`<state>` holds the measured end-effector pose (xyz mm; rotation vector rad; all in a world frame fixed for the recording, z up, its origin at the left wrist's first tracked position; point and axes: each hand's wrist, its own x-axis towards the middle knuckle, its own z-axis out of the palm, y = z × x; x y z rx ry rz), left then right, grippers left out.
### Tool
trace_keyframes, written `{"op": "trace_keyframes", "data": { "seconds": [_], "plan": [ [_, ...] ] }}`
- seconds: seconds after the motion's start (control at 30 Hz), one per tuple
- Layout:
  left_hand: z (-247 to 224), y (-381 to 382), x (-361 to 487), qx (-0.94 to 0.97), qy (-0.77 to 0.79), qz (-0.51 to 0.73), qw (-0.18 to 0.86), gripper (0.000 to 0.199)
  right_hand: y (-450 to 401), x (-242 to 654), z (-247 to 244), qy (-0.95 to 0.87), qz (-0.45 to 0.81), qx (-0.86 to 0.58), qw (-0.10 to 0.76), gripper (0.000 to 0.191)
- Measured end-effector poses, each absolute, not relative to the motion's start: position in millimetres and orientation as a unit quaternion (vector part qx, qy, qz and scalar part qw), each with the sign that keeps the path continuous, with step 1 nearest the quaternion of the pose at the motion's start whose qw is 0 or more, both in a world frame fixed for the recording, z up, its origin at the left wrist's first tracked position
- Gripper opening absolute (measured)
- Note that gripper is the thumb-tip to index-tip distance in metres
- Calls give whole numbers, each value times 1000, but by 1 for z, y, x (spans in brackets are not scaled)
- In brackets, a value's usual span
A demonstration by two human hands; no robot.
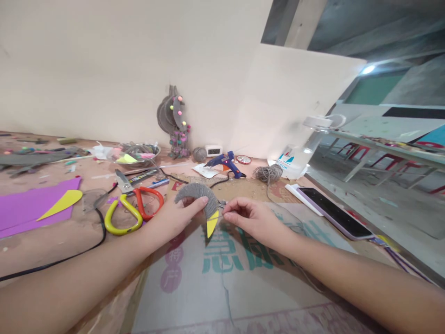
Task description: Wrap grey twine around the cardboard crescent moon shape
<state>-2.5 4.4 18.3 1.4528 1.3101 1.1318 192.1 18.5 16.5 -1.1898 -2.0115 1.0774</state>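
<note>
My left hand [186,211] grips a crescent shape [197,191] wound with grey yarn, thumb on its front face. The crescent's lower tip is bare and shows a yellow surface [212,224]. Just to the right, my right hand [248,215] pinches a grey strand of yarn [222,215] that runs across to the yellow tip. Both hands are above a printed cardboard sheet [194,301]. Behind them sits a ball of grey yarn [268,172], with a strand trailing from it toward the right forearm.
Scissors with red and yellow handles [127,215] lie left, near purple sheets [34,208] bearing a yellow cutout [64,204]. A blue glue gun [227,162], a small clock [213,150] and a bottle [299,153] stand behind. A phone [333,211] rests right.
</note>
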Motion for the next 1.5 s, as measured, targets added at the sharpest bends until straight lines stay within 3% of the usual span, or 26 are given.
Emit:
{"op": "trace_keyframes", "data": {
  "seconds": [1.0, 1.3, 1.5],
  "plan": [
    [0, 10, -8, 613, 483, 406, 475, 26, 17, 188, 16, -763, 357, -442, 308, 11],
    [2, 6, -7, 612, 479, 404, 482, 28, 22, 191, 12, -733, 445, -400, 322, 22],
    [2, 7, -6, 636, 445, 387, 498, 26, 22, 191, 14, -721, 472, -399, 314, 19]
  ]
}}
